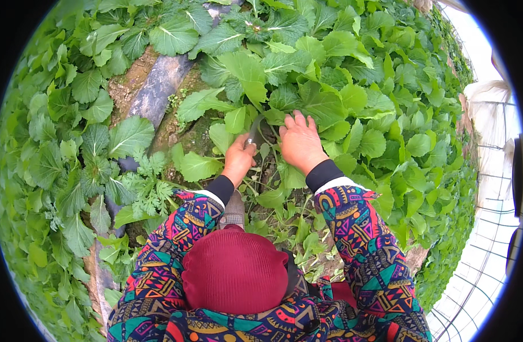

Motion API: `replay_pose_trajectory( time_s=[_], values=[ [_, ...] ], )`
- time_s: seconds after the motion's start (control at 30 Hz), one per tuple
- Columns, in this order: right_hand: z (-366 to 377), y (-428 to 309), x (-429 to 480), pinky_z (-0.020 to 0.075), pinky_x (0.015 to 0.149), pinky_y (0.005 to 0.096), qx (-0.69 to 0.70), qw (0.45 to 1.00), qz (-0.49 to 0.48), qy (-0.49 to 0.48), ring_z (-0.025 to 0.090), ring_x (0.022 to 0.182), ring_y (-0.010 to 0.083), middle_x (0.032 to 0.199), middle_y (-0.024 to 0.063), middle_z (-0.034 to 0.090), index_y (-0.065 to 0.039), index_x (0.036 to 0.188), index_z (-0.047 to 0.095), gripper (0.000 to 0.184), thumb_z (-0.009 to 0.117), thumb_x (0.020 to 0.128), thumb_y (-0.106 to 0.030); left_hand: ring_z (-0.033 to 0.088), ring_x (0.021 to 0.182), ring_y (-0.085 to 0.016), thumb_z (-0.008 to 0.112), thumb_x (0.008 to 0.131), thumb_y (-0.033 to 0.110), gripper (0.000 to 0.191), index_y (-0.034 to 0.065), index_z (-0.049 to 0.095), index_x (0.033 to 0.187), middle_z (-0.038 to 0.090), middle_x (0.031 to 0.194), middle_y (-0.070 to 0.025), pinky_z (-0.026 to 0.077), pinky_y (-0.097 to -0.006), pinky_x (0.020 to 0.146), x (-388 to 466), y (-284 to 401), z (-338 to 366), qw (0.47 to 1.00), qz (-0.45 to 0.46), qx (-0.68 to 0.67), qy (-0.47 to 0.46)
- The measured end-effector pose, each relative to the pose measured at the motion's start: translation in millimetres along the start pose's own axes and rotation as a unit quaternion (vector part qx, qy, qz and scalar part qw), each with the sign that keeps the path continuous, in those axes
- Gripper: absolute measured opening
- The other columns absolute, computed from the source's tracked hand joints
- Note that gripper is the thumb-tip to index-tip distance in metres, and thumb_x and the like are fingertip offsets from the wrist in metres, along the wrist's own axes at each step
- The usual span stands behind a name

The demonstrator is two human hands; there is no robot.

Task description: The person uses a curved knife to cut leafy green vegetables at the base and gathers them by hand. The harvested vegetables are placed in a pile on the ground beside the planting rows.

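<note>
In my left hand (239,157) is a small curved-bladed tool, apparently a sickle (256,126). Its grey blade arcs up and to the right among the stems, and its handle is mostly hidden by the fingers. Palm down, my right hand (301,140) lies against the green leaves of a mustard-like leafy plant (321,104), just right of the blade. The fingertips touch the leaves; whether they grip a stem underneath is hidden. Thin stalks and small leaves (272,197) grow between and below the hands.
Dense leafy plants (398,107) surround the hands. Dark plastic film (159,85) runs over bare soil (135,79) on the left. My maroon corduroy knee (236,271) and checked shoe (233,209) are close below. At right stands a white sheet wall with a wire grid (494,184).
</note>
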State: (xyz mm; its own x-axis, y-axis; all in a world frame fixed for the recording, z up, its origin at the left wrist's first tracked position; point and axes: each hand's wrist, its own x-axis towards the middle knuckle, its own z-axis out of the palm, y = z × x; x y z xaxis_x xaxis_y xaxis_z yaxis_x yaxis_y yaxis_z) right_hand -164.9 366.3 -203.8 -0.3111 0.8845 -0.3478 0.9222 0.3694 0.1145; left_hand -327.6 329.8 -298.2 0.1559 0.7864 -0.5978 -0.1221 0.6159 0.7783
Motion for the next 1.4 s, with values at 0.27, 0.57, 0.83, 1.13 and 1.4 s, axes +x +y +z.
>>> replay_pose_trajectory(
  time_s=[0.27,0.57,0.83,1.13,1.4],
  values=[
    [4,7,-5,0.0279,0.113,0.0503,0.040,0.999,0.020,-0.007,0.036,0.134,0.0314,0.126,0.0110,0.055,-0.004,0.115,0.065,0.039,0.067,0.082,-0.024,0.052,0.054,-0.010,0.049,0.096,0.014,0.049,-0.0009,0.037,0.141,0.056,0.079,-0.0042,0.043,-0.0240,0.048,-3,-7,8,0.999,-0.024,-0.034,0.028],
    [13,20,-2,0.0301,0.111,0.0490,0.102,0.994,0.026,0.014,0.039,0.132,0.0317,0.124,0.0100,0.057,-0.006,0.115,0.066,0.040,0.067,0.081,-0.026,0.053,0.054,-0.010,0.049,0.095,0.013,0.044,0.0031,0.042,0.138,0.056,0.077,-0.0028,0.044,-0.0244,0.047,24,-17,17,0.995,-0.054,-0.077,0.019],
    [11,22,0,0.0315,0.109,0.0489,0.123,0.992,0.023,0.017,0.041,0.131,0.0319,0.123,0.0104,0.058,-0.007,0.116,0.066,0.041,0.068,0.080,-0.027,0.052,0.055,-0.010,0.050,0.095,0.014,0.041,0.0051,0.046,0.135,0.055,0.077,-0.0008,0.042,-0.0237,0.050,35,-12,14,1.000,-0.028,0.005,-0.008],
    [-3,22,-21,0.0329,0.109,0.0479,0.205,0.978,-0.004,0.040,0.044,0.129,0.0336,0.127,0.0120,0.057,-0.008,0.120,0.064,0.043,0.069,0.081,-0.027,0.045,0.045,-0.008,0.054,0.094,0.012,0.030,0.0042,0.054,0.123,0.055,0.069,-0.0007,0.035,-0.0235,0.039,0,-11,-14,0.993,-0.093,-0.064,-0.026],
    [-35,-2,-87,0.0376,0.104,0.0467,0.284,0.933,-0.071,0.209,0.048,0.122,0.0344,0.126,0.0121,0.056,-0.007,0.119,0.063,0.046,0.073,0.077,-0.022,0.060,0.063,-0.013,0.061,0.092,0.010,0.023,0.0073,0.057,0.114,0.063,0.088,-0.0046,0.046,-0.0231,0.046,-44,53,-11,0.944,0.078,-0.320,-0.029]
  ],
)
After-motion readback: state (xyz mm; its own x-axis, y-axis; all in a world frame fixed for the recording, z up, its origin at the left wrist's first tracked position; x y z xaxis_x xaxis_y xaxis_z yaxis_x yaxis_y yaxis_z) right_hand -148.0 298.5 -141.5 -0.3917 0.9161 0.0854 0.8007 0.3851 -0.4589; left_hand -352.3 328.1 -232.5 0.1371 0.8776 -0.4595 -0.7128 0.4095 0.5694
